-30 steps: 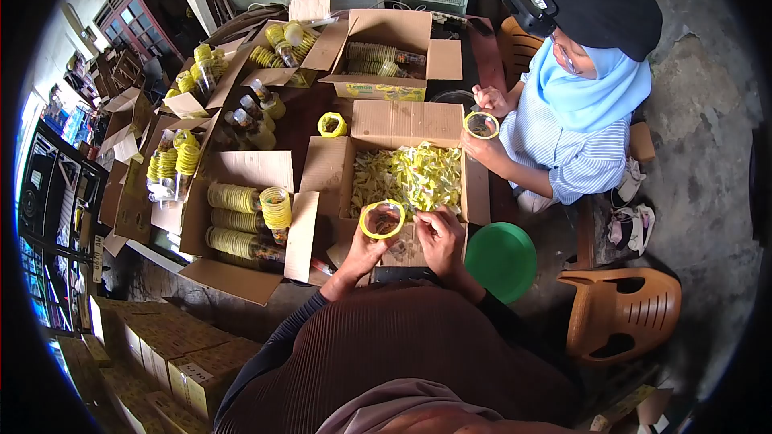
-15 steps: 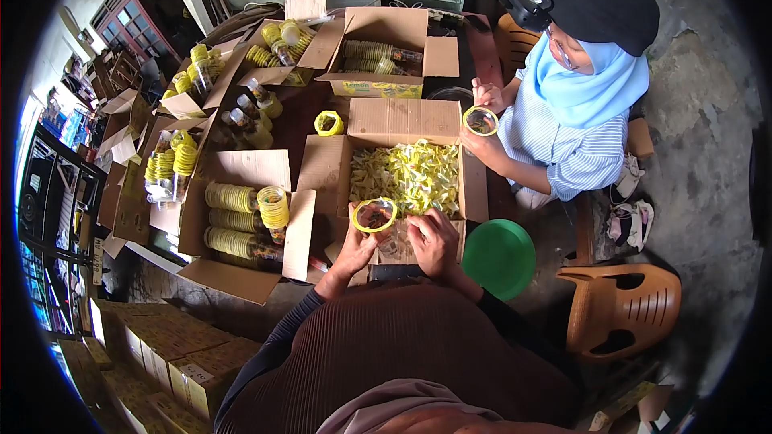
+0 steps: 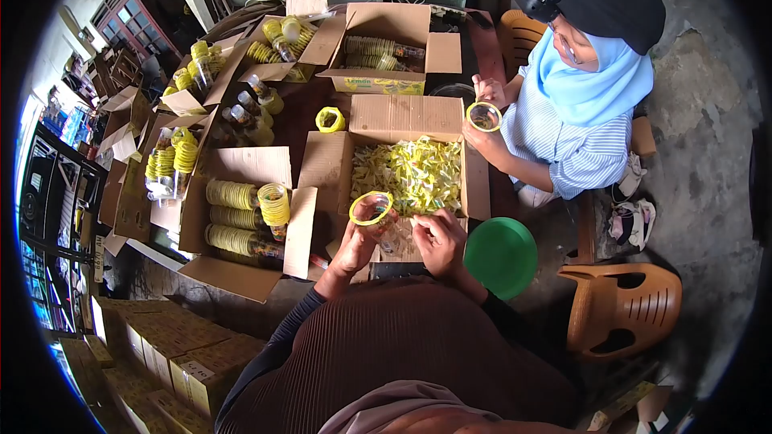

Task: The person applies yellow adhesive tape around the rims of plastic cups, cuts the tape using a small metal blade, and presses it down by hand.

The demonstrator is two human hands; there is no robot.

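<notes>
A clear cup with a yellow rim [image 3: 372,223] sits in the left hand [image 3: 351,253], fingers curled around its side and its mouth facing up. Just to the right of that grip, the right hand [image 3: 441,245] has its thumb and fingers drawn close together; whether they pinch anything, I cannot tell. Right beyond both hands, an open box [image 3: 394,115] holds a large heap of small yellow pieces [image 3: 410,173], so plenty seems left. Left of the grip, stacks of yellow-rimmed cups [image 3: 233,218] lie in another box [image 3: 243,162], apparently a good share done; the held cup is outside those stacks. Farther right, a co-worker's hand [image 3: 488,145] holds a similar cup [image 3: 484,117].
</notes>
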